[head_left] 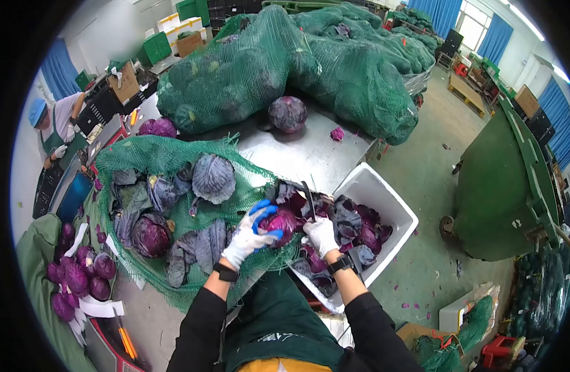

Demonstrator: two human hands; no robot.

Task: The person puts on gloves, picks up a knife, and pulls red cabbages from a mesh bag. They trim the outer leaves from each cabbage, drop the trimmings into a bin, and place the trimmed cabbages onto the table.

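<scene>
My left hand (251, 235), in a white glove with blue fingers, is wrapped round a purple cabbage (280, 225). My right hand (322, 237), in a white glove, grips a knife (309, 199) whose dark blade points up and away, just right of that cabbage. Under my right forearm stands a white foam box (373, 191) holding loose purple leaves (350, 220). To the left, an opened green net bag (173, 149) lies on the metal table with a cabbage (152, 235), another leafy head (214, 178) and loose outer leaves on it.
Full green net sacks (235, 80) are piled at the back of the metal table (279, 152), with a cabbage (288, 114) before them. Several trimmed cabbages (77, 279) lie at left. A large green bin (502, 186) stands right. Another person (59, 127) works at far left.
</scene>
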